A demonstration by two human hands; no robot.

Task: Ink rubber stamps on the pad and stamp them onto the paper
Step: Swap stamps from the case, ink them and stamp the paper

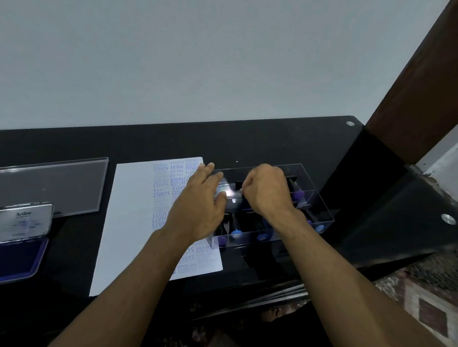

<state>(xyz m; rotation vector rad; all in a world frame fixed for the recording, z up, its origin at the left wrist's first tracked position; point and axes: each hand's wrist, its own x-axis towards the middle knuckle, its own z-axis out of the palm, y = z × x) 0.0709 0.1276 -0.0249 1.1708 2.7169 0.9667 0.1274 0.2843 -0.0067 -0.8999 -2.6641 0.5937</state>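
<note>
A white sheet of paper (134, 218) lies on the black table, its right strip covered with blue stamp prints. Right of it stands a clear plastic box (322, 208) holding several black rubber stamps with purple and blue knobs (298, 195). My left hand (200, 204) rests flat with straight fingers on the box's left edge. Over the middle of the box, my right hand (266, 190) has its fingers curled and pinches something small that I cannot make out. The ink pad (12, 259) lies open at the far left, its blue pad showing, its silver lid (20, 220) raised.
The box's clear lid (51, 188) lies flat behind the ink pad. The table's back edge meets a pale wall. A dark wooden beam (417, 84) rises at the right. A patterned floor (428, 308) shows beyond the table's right front edge.
</note>
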